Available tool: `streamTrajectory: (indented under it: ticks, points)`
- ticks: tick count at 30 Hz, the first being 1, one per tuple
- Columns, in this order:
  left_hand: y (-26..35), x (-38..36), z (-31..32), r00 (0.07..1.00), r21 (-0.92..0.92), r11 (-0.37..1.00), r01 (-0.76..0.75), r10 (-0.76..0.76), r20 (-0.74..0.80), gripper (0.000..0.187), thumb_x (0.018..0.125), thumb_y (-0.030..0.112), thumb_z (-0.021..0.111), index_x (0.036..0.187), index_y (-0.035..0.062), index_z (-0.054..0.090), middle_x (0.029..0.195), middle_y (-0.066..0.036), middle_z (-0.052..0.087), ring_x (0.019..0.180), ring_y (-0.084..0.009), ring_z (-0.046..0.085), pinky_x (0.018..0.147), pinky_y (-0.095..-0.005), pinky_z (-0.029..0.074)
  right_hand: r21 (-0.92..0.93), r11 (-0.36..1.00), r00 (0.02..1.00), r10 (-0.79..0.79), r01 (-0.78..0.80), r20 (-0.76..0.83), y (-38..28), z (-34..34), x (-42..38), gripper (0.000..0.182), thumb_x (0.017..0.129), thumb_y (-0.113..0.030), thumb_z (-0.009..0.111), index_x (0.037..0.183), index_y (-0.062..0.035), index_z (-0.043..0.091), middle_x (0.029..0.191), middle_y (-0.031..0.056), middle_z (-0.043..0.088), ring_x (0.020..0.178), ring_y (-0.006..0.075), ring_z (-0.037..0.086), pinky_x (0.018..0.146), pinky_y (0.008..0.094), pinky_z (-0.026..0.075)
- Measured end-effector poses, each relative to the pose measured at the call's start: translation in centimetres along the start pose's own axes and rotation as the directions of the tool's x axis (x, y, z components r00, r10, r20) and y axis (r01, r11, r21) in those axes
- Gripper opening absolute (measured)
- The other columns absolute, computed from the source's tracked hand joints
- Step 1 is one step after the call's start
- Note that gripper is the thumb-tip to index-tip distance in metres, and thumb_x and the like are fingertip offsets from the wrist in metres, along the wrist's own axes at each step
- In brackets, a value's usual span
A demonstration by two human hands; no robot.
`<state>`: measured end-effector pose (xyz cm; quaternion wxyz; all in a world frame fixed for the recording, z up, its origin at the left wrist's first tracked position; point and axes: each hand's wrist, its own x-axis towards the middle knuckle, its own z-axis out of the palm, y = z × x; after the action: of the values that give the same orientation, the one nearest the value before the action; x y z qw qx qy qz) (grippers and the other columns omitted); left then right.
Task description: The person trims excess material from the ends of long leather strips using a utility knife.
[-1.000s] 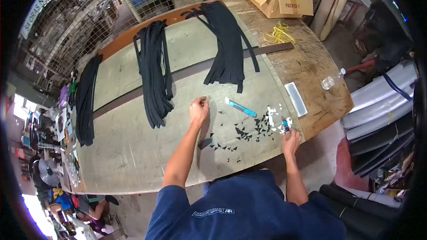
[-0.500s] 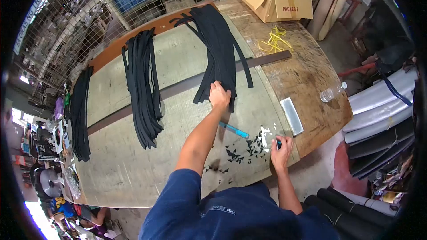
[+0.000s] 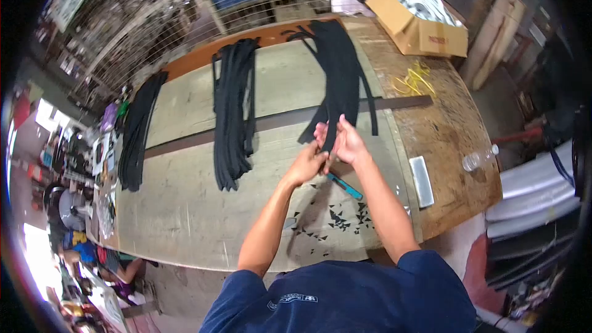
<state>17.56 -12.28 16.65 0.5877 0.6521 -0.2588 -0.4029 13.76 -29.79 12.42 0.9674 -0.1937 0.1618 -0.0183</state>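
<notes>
A bundle of long black strips [image 3: 342,65] lies across the worktable's far right part, its near ends fanned out. My left hand [image 3: 306,165] is closed on the near end of one black strip. My right hand [image 3: 346,143] wraps round that same strip just above, thumb pointing up and fingertips showing on the strip's left side. Whether a small tool is also inside my right hand is hidden. Just below the hands lies a teal cutter knife [image 3: 346,186]. Small black triangular offcuts [image 3: 338,217] are scattered in front of me.
Two more black strip bundles lie leftward, one mid-table [image 3: 234,111] and one at the far left [image 3: 142,135]. A long dark bar [image 3: 277,120] crosses beneath the bundles. On the right are yellow cord [image 3: 414,80], a whitish block [image 3: 422,182], a clear bottle [image 3: 480,158] and a cardboard box [image 3: 441,37].
My right hand has moved up and left from beside the offcuts to the strip ends. My left hand has shifted lower and now grips one strip's end. The view has swung leftward.
</notes>
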Motion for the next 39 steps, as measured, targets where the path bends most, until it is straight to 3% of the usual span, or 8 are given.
streamTrajectory:
  ticks: [3, 7, 13, 17, 23, 30, 36, 39]
  points:
    - [1.2, -8.9, -2.9, 0.997, 0.056, 0.997, 0.049, -0.052, 0.049, 0.015, 0.102, 0.012, 0.042, 0.107, 0.0046, 0.054, 0.077, -0.001, 0.055, 0.068, -0.0108, 0.054, 0.065, -0.0266, 0.044, 0.284, 0.959, 0.990, 0.042, -0.003, -0.131, -1.8, 3.1, 4.1, 0.029, 0.103, -0.028, 0.046, 0.104, -0.0008, 0.054, 0.094, 0.0149, 0.065, 0.087, 0.0297, 0.065, 0.079, 0.0444, 0.054]
    - [0.2, -20.7, -8.3, 0.968, 0.053, 0.967, 0.250, -0.249, -0.027, 0.029, 0.098, 0.010, 0.049, 0.124, 0.0008, 0.058, 0.088, -0.004, 0.065, 0.079, -0.0114, 0.060, 0.075, -0.0272, 0.048, 0.045, 0.989, 0.990, -0.139, 0.138, 0.009, -5.1, 2.4, 6.5, 0.019, 0.101, -0.020, 0.049, 0.098, -0.0031, 0.056, 0.092, 0.0121, 0.064, 0.077, 0.0247, 0.061, 0.070, 0.0416, 0.052]
    - [-6.5, -34.7, -19.2, 0.844, -0.149, 0.876, 0.458, -0.482, -0.237, 0.031, 0.086, -0.002, 0.065, 0.117, -0.0072, 0.064, 0.088, -0.015, 0.072, 0.070, -0.0189, 0.071, 0.064, -0.0291, 0.059, 0.142, 0.948, 0.951, -0.299, 0.286, 0.081, -6.0, 1.5, -0.7, 0.028, 0.106, -0.027, 0.038, 0.101, -0.0041, 0.053, 0.084, 0.0070, 0.052, 0.078, 0.0211, 0.051, 0.078, 0.0373, 0.047]
    - [-11.1, -41.0, -26.0, 0.771, -0.157, 0.864, 0.478, -0.498, -0.397, 0.024, 0.086, 0.000, 0.070, 0.108, -0.0073, 0.067, 0.085, -0.013, 0.072, 0.071, -0.0178, 0.071, 0.064, -0.0261, 0.058, -0.027, 0.910, 0.883, -0.409, 0.414, -0.231, 1.1, 1.3, -9.0, 0.028, 0.105, -0.033, 0.044, 0.108, -0.0062, 0.052, 0.096, 0.0107, 0.058, 0.094, 0.0261, 0.058, 0.092, 0.0441, 0.047]
    - [-12.6, -46.5, -36.8, 0.682, 0.162, 0.729, 0.665, -0.505, -0.529, 0.018, 0.085, 0.003, 0.069, 0.101, 0.0039, 0.075, 0.078, -0.003, 0.070, 0.064, -0.0095, 0.063, 0.057, -0.0218, 0.046, -0.180, 0.946, 0.921, -0.307, 0.269, -0.239, 13.5, -2.2, -19.3, 0.022, 0.102, -0.026, 0.053, 0.105, -0.0047, 0.057, 0.107, 0.0154, 0.064, 0.111, 0.0328, 0.060, 0.103, 0.0464, 0.046]
    - [-13.8, -49.1, -47.9, 0.508, 0.243, 0.492, 0.836, -0.527, -0.681, 0.019, 0.082, 0.001, 0.068, 0.097, 0.0076, 0.077, 0.073, -0.002, 0.068, 0.065, -0.0099, 0.058, 0.058, -0.0265, 0.046, -0.264, 0.955, 0.878, -0.237, 0.132, -0.416, 22.9, 0.2, -23.9, 0.020, 0.105, -0.026, 0.049, 0.115, -0.0103, 0.055, 0.111, 0.0121, 0.067, 0.095, 0.0215, 0.065, 0.078, 0.0381, 0.051]
    - [-19.4, -50.2, -55.1, 0.544, 0.500, 0.217, 0.838, -0.283, -0.790, 0.031, 0.083, 0.014, 0.067, 0.114, 0.0152, 0.073, 0.093, -0.011, 0.073, 0.091, -0.0268, 0.069, 0.079, -0.0359, 0.055, -0.269, 0.961, 0.829, -0.103, -0.059, -0.550, 26.7, -3.1, -23.2, 0.021, 0.097, -0.027, 0.064, 0.109, -0.0095, 0.060, 0.097, 0.0068, 0.068, 0.081, 0.0181, 0.066, 0.065, 0.0333, 0.052]
    - [-15.5, -44.6, -44.9, 0.236, 0.209, -0.171, 0.963, 0.153, -0.960, 0.053, 0.081, 0.020, 0.068, 0.134, 0.0234, 0.059, 0.123, -0.017, 0.065, 0.112, -0.0350, 0.063, 0.096, -0.0392, 0.050, -0.232, 0.966, 0.795, -0.048, -0.117, -0.605, 28.4, -4.0, -21.9, 0.023, 0.093, -0.026, 0.070, 0.100, -0.0053, 0.062, 0.089, 0.0100, 0.068, 0.070, 0.0214, 0.067, 0.060, 0.0333, 0.055]
